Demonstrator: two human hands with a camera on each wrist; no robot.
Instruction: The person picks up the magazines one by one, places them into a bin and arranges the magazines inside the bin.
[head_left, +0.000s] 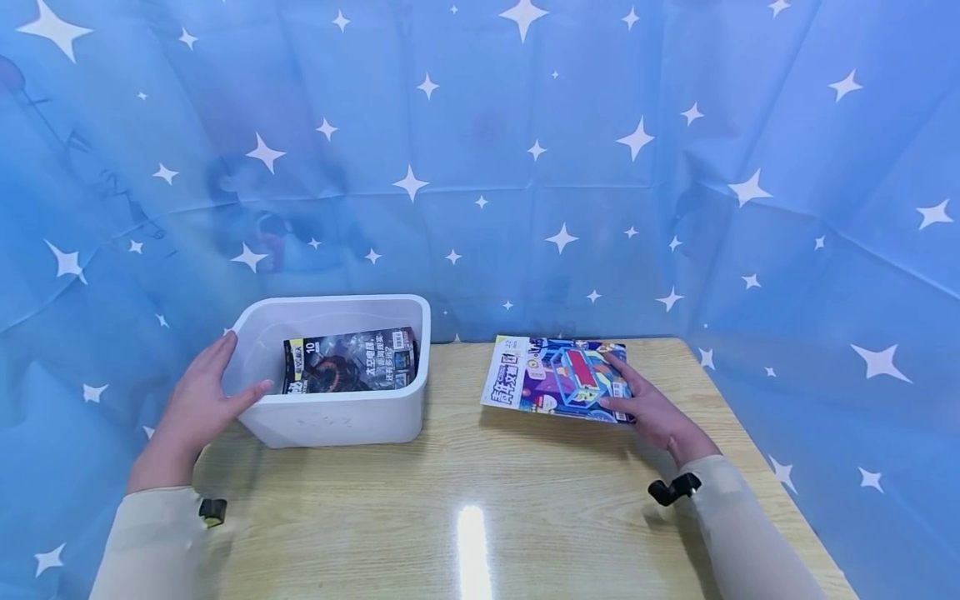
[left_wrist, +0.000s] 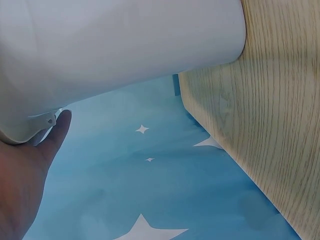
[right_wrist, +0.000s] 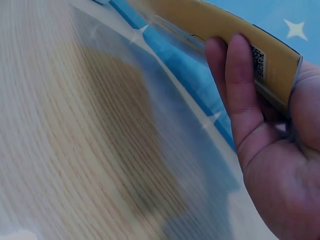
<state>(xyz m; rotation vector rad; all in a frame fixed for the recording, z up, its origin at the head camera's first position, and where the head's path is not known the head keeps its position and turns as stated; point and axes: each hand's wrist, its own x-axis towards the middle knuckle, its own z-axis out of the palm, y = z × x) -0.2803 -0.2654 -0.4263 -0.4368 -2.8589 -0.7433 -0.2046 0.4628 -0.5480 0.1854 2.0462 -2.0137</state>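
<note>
My right hand [head_left: 660,421] grips a magazine [head_left: 555,379] by its right edge, thumb on the colourful cover. Its yellow back [right_wrist: 230,30] shows in the right wrist view, with fingers [right_wrist: 242,80] lying against it beside a small printed code. The magazine is raised off the table, its shadow below. My left hand [head_left: 197,408] holds the left rim of a white bin [head_left: 337,423], thumb near the front corner; the wrist view has one finger [left_wrist: 57,132] against the outside. In the bin lies a dark magazine [head_left: 352,362]; anything beneath it is hidden.
The bin stands on a wood-grain table [head_left: 375,517] near its back left. A blue curtain with white stars [head_left: 480,167] hangs behind and along both sides. A bright light reflection [head_left: 473,550] falls on the table's front middle.
</note>
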